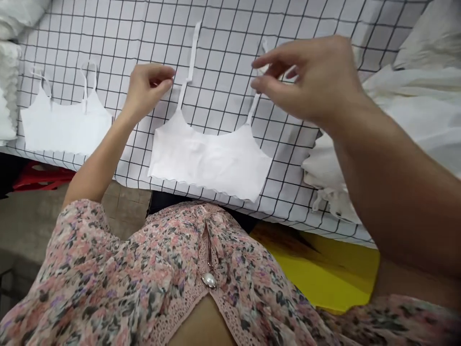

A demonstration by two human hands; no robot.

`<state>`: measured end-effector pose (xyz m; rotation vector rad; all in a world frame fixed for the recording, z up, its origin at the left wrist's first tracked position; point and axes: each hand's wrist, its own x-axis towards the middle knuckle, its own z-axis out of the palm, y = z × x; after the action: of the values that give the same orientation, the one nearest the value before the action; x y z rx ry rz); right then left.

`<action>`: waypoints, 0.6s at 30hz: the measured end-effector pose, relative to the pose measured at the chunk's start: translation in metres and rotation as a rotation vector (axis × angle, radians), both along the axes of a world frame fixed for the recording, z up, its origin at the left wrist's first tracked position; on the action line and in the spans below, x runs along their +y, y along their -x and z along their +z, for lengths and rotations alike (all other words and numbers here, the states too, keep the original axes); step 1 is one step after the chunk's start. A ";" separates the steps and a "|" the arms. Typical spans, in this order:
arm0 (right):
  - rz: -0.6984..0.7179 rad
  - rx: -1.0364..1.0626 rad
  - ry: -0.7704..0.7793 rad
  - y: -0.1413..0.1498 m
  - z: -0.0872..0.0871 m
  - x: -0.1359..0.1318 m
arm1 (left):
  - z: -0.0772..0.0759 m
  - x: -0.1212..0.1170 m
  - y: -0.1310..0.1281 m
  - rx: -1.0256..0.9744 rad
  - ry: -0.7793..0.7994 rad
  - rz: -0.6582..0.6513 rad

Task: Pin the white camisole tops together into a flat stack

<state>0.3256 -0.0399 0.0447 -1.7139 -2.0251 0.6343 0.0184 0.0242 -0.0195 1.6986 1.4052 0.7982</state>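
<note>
A white bra top (pixel 212 156) lies flat on the checked cloth in front of me, scalloped hem toward me. Its left strap (pixel 193 53) stretches straight away from me. My left hand (pixel 149 89) hovers just left of that strap, holding nothing, its fingers bent and the thumb a little apart from them. Over the right strap (pixel 253 108) is my right hand (pixel 298 77), thumb and forefinger parted, with part of the strap showing between and behind them. The hand hides some of this strap, and I see no grip on it.
A second white bra top (pixel 66 125) with looped straps lies at the left. White garments are piled at the right (pixel 428 101) and the far left (pixel 7 91). The table's checked cloth (pixel 230 29) ends near my waist. Something yellow (pixel 334 274) is below the edge.
</note>
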 end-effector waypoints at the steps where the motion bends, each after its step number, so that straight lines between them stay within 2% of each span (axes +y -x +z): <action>1: -0.019 0.020 0.017 0.008 -0.005 0.018 | -0.007 0.009 -0.004 -0.003 0.002 -0.004; 5: -0.074 0.018 0.093 0.036 -0.037 0.091 | -0.025 0.034 -0.012 -0.012 0.016 0.025; 10: -0.140 -0.087 0.064 0.081 -0.072 0.166 | -0.026 0.047 -0.017 -0.082 0.064 0.051; 14: -0.156 -0.184 0.160 0.115 -0.088 0.200 | -0.026 0.032 -0.023 0.103 0.080 0.016; 16: -0.198 -0.133 0.167 0.115 -0.088 0.210 | -0.029 0.020 -0.024 0.208 0.051 -0.023; 18: -0.266 -0.099 0.062 0.103 -0.085 0.211 | -0.034 0.010 -0.023 0.252 0.009 -0.050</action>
<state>0.2230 0.1715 -0.0402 -2.0426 -1.8117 0.5376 0.0413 0.0343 -0.0531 1.8699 1.5234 0.5634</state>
